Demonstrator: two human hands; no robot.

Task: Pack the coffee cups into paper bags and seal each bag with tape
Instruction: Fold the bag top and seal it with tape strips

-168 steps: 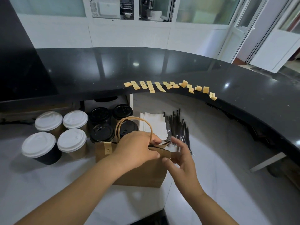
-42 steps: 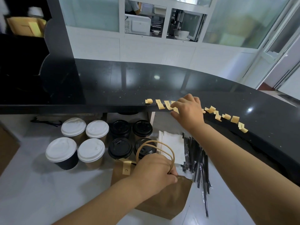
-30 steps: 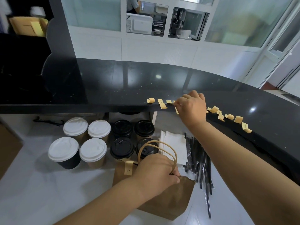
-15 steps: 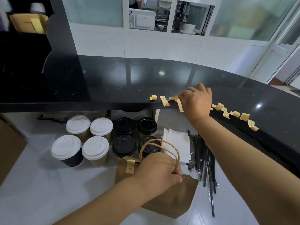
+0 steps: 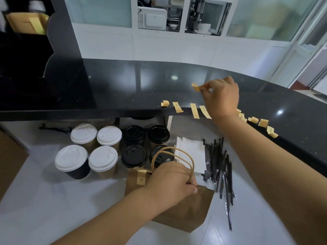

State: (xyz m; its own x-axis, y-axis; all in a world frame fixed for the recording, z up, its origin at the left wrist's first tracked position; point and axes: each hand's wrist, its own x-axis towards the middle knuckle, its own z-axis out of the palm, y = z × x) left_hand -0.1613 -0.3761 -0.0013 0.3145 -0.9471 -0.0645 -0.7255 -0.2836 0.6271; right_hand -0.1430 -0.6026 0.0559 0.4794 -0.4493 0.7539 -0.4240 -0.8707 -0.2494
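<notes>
White surface [image 5: 53,206] under a raised black ledge [image 5: 106,89] hung with precut tape strips [image 5: 194,110]: left hand [image 5: 174,181] grips paper bag [image 5: 185,209] mouth and handles closed for sealing, right hand [image 5: 221,96] pinches one tape piece [image 5: 195,87] just above the ledge, coffee cups [image 5: 88,152] waiting beside bag.

A curved glossy black counter [image 5: 123,85] fronts white wall panels [image 5: 159,48] and frosted glass windows [image 5: 100,11].

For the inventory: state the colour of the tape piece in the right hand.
Tan tape piece, pinched by the right hand; head view.
</notes>
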